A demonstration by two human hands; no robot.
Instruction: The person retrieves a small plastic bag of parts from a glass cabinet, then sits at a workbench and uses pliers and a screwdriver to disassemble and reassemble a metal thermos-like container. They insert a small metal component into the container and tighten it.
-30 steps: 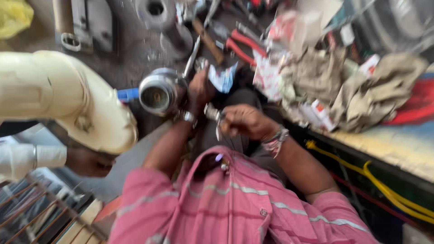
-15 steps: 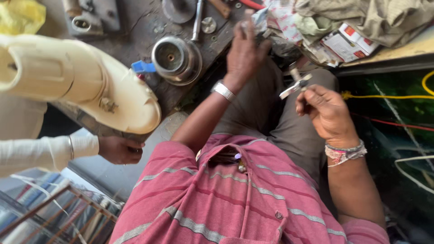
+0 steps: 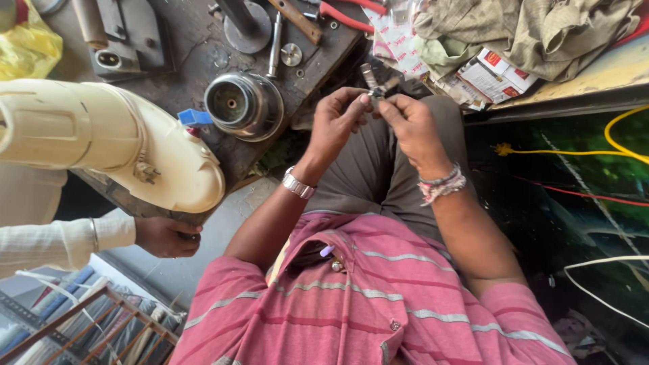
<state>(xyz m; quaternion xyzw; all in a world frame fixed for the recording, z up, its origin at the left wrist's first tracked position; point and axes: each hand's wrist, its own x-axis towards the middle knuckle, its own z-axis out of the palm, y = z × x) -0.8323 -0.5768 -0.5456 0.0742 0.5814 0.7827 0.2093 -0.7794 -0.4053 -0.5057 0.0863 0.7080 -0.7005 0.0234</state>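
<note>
A small metal part, silvery with short prongs, sits pinched between the fingertips of both hands, held above the person's lap at the near edge of the tabletop. The left hand, with a metal watch band at its wrist, grips the part from the left with thumb and fingers curled around it. The right hand, wearing braided bracelets at the wrist, closes on it from the right, fingertips touching those of the left.

Just left of the hands, on the dark tabletop, stands a round steel motor housing with a hole in its middle. Beside it lies a small blue piece. Farther off lie a steel rod, a small disc and red-handled pliers.

To the far right, crumpled cloth and printed paper packets are heaped. At the left, a large cream plastic casing overhangs the tabletop's edge; another person's hand in a white sleeve touches its underside. Yellow cable runs at the right.
</note>
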